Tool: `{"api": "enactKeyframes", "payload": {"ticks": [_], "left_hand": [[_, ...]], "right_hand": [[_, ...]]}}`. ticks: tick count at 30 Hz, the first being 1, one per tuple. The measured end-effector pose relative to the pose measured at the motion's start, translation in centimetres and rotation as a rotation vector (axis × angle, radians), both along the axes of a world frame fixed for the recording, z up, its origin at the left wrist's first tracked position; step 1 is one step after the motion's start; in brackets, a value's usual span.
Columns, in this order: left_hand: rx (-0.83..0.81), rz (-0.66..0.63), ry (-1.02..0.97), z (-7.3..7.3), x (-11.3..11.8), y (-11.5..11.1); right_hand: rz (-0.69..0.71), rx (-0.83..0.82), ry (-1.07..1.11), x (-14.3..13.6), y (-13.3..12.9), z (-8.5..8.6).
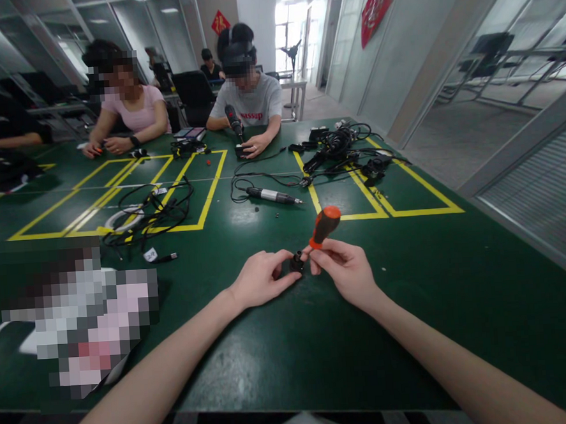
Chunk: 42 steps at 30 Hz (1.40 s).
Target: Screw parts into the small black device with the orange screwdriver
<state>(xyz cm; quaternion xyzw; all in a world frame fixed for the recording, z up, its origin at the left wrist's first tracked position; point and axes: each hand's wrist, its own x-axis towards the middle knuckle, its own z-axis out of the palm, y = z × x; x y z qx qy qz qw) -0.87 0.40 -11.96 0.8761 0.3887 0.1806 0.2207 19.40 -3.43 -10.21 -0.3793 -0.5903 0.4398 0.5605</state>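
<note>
Clock directions are taken from the small black part (296, 263), with 12 o'clock pointing away from me.

Step in hand: I judge this to be work with a screwdriver (327, 226) on the black part, with the part steadied and the tool brought up to it. My left hand (262, 278) lies at 9 o'clock, thumb and index finger closed on the part in a pinch. My right hand (348, 269) lies at 3 o'clock, fingers curled inward, gripping the screwdriver low, near where the handle ends. The handle slants up toward 1 o'clock. My fingers cover the tip; I cannot tell whether it touches the part.

Next move: in my judgement it calls for a firm left pinch, the tip aligned with the part, and the handle in line before any turning force is applied. A loose pinch could let the part spin or tip.

Part: it is on the green table (292, 358), directly in front of me, between my hands. It is dark and compact, with a narrower upper section above a wider base. Finer detail is too small to read.
</note>
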Motion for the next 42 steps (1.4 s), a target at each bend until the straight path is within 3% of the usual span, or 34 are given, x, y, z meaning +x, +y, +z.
{"api": "enactKeyframes", "payload": {"ticks": [4, 13, 21, 42], "left_hand": [[-0.006, 0.001, 0.000, 0.16, 0.01, -0.10], [0.000, -0.005, 0.006, 0.01, 0.00, -0.07], [-0.001, -0.006, -0.009, 0.09, 0.05, -0.08], [-0.019, -0.002, 0.008, 0.19, 0.09, -0.05]], "right_hand": [[0.050, 0.012, 0.062, -0.35, -0.17, -0.22], [-0.036, -0.002, -0.021, 0.02, -0.10, 0.14], [0.063, -0.044, 0.046, -0.21, -0.11, 0.01], [-0.002, -0.061, 0.030, -0.41, -0.16, -0.13]]}}
